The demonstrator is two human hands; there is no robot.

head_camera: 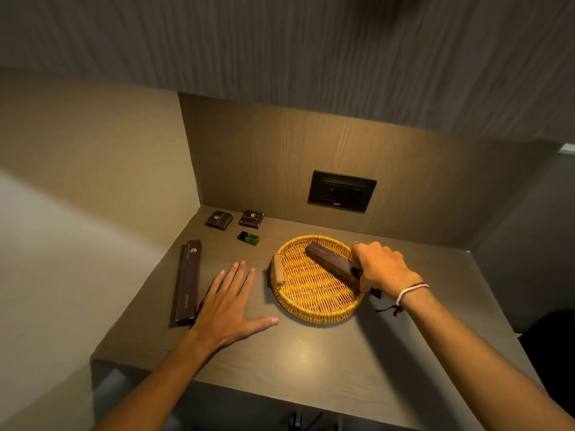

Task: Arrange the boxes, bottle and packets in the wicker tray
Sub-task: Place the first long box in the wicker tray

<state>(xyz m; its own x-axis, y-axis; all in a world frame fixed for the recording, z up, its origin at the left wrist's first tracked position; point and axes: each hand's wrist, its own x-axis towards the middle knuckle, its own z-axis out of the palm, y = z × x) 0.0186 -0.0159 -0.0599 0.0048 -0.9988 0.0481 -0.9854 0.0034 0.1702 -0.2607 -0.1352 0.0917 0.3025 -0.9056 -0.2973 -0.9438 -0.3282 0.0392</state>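
A round wicker tray (pixel 308 306) with a wooden handle sits mid-counter. My right hand (pixel 381 267) grips a long dark brown box (pixel 326 256) that lies slanted over the tray's right side, its near end past the rim. My left hand (pixel 230 300) rests flat on the counter left of the tray, fingers spread, holding nothing. Another long dark box (pixel 188 281) lies just left of that hand. A small green bottle (pixel 249 237) lies on its side behind the hand. Two small dark packets (pixel 218 219) (pixel 251 218) sit near the back wall.
The brown counter (pixel 311 362) is boxed in by a wall on the left and a wood panel behind. A black socket plate (pixel 341 190) is set in the back panel. The counter's front edge runs close below my forearms.
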